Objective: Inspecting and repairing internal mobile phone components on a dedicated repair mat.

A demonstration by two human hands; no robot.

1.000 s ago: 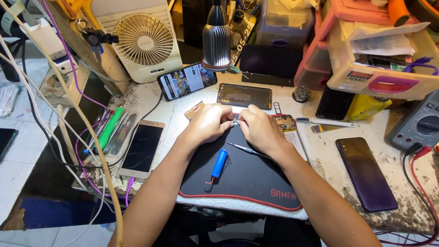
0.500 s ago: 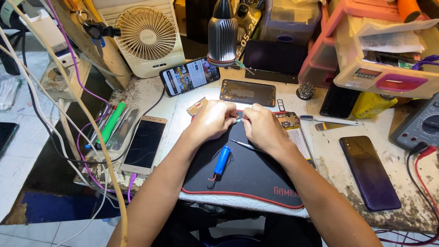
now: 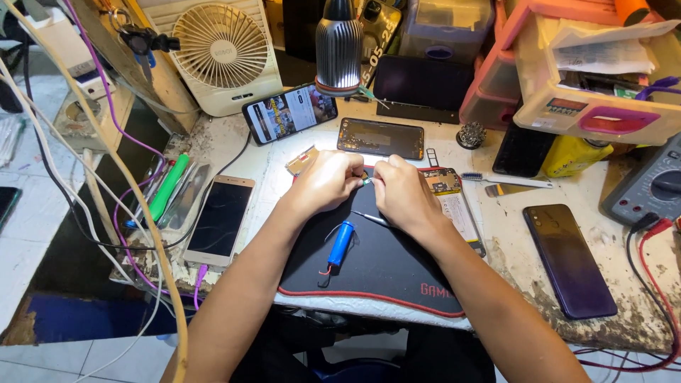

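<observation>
My left hand [image 3: 328, 182] and my right hand [image 3: 401, 193] meet over the far part of a black work mat [image 3: 376, 266], fingertips pinched together on a small part with thin wires [image 3: 367, 180]; what exactly it is stays hidden by the fingers. A blue cylindrical battery cell [image 3: 341, 243] with red and black leads lies on the mat near my left forearm. Thin tweezers [image 3: 369, 218] rest on the mat under my right hand. An opened phone body with exposed board [image 3: 450, 195] lies just right of my right hand.
A lit phone [image 3: 289, 112] and a dark screen panel [image 3: 380, 137] lie beyond the hands. A gold-edged phone [image 3: 220, 220] sits left, a purple phone [image 3: 569, 259] right. A white fan [image 3: 220, 50], lamp [image 3: 338, 46], storage bins [image 3: 589, 78], multimeter [image 3: 656, 186] and hanging cables [image 3: 106, 163] surround the bench.
Both hands stay pinched together at the same spot on the mat. The view has shifted slightly; nothing on the bench has moved.
</observation>
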